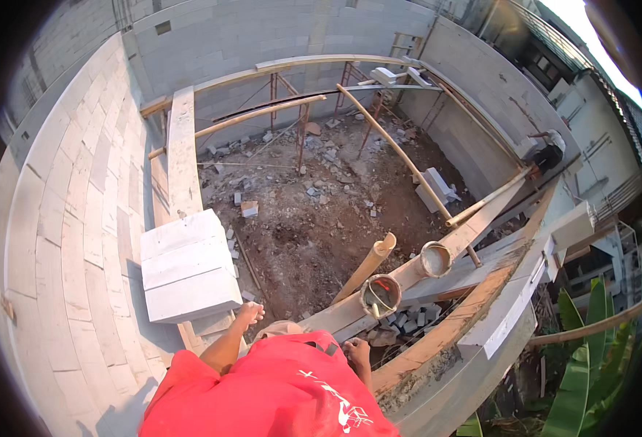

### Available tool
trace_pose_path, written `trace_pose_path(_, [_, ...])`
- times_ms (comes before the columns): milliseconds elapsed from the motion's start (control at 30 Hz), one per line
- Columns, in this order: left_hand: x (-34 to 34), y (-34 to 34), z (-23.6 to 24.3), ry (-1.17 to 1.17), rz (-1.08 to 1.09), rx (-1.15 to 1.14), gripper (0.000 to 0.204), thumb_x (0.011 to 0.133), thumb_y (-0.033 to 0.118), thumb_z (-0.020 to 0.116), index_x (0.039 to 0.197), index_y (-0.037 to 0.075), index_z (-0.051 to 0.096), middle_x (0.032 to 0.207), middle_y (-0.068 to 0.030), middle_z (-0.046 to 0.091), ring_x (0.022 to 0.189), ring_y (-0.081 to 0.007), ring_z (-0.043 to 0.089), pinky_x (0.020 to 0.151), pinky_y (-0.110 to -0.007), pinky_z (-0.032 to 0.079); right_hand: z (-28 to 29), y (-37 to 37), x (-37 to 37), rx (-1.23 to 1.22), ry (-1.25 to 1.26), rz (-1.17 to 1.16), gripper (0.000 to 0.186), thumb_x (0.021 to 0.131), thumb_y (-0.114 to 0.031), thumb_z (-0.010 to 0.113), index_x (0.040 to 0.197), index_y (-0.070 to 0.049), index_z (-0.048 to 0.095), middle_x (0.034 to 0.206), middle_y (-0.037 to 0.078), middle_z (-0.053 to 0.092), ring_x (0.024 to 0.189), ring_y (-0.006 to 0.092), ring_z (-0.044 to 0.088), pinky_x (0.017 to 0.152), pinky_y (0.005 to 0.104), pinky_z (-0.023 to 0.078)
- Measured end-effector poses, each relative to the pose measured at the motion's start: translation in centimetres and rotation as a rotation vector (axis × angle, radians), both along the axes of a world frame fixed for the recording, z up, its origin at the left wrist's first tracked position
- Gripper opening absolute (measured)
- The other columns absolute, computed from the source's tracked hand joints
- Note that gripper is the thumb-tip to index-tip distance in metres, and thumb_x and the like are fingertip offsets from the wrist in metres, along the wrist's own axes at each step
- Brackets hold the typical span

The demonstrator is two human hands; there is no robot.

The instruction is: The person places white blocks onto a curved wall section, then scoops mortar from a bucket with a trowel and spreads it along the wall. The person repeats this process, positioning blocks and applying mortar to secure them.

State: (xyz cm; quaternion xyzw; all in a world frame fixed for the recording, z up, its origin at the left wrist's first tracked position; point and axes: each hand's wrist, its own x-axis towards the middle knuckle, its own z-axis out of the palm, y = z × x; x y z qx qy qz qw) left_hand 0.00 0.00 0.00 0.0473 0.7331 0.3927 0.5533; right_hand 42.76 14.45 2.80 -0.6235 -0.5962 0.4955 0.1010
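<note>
The block wall (pixel 73 291) stands high; white blocks (pixel 190 266) sit unlaid on the plank (pixel 183 164), near the left hand (pixel 251 315), its fingers loosely parted; whether the right hand (pixel 358 352) grips anything, I cannot tell.

Left hand (pixel 250 315): one
Right hand (pixel 359 352): one
White blocks (pixel 190 264) in the nearest stack: three showing from here
Buckets (pixel 365 296): two that I can spot
Person in red (pixel 263 386): one
Co-worker (pixel 552 150): one
Rubble chunks (pixel 250 210): dozens, too many for me to count
</note>
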Motion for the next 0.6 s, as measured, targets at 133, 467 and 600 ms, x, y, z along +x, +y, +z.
trace_pose_path(133, [-0.4, -5.6, 2.4, 0.066, 0.233, 0.11, 0.025, 0.094, 0.036, 0.068, 0.101, 0.012, 0.066, 0.092, -0.0003, 0.073, 0.074, -0.0112, 0.068, 0.066, -0.031, 0.05, 4.8, -0.9, -4.5, 0.158, 0.086, 0.326, 0.026, 0.083, -0.022, 0.073, 0.081, 0.004, 0.073, 0.068, 0.01, 0.071, 0.063, 0.014, 0.063, 0.063, 0.0352, 0.052])
trace_pose_path(467, [9.6, -21.3, 0.6, 0.015, 0.573, -0.152, 0.029, 0.09, 0.034, 0.068, 0.105, 0.009, 0.068, 0.097, -0.0052, 0.074, 0.078, -0.0174, 0.071, 0.065, -0.034, 0.052, 0.0, 3.9, -0.4, -0.306, -0.053, 0.246, 0.029, 0.093, -0.025, 0.069, 0.078, 0.001, 0.071, 0.067, 0.004, 0.065, 0.058, 0.0113, 0.061, 0.046, 0.0265, 0.049])
trace_pose_path(600, [12.3, -24.9, -0.3, -0.089, 0.689, -0.222, 0.03, 0.089, 0.035, 0.069, 0.105, 0.009, 0.068, 0.1, -0.0048, 0.074, 0.079, -0.0179, 0.071, 0.065, -0.034, 0.052, -1.8, 5.6, -0.1, -0.351, 0.085, 0.239, 0.026, 0.093, -0.022, 0.064, 0.083, 0.001, 0.07, 0.07, 0.005, 0.066, 0.058, 0.012, 0.061, 0.047, 0.0257, 0.05])
